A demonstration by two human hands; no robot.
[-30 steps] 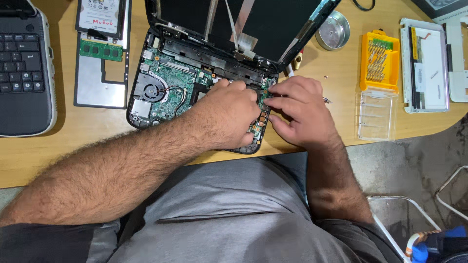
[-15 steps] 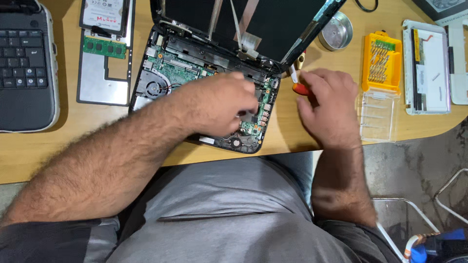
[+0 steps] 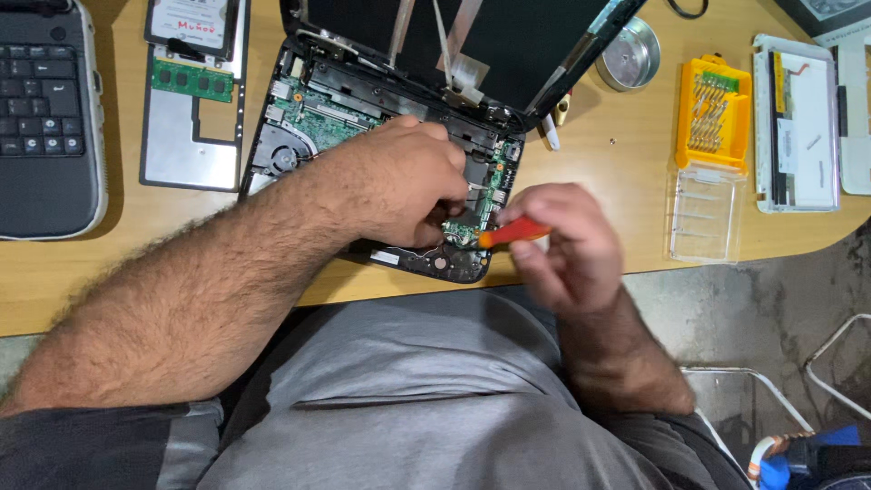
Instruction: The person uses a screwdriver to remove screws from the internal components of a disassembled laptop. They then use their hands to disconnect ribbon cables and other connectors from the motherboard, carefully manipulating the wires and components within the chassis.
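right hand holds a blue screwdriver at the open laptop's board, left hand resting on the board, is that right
Not quite: the screwdriver in the right hand is orange, not blue, as the head view shows. It is at the open laptop's board, and the left hand rests on that board.

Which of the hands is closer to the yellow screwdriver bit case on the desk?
Right. The right hand, holding an orange-handled screwdriver, sits just left of the yellow bit case; the left hand rests farther left on the open laptop.
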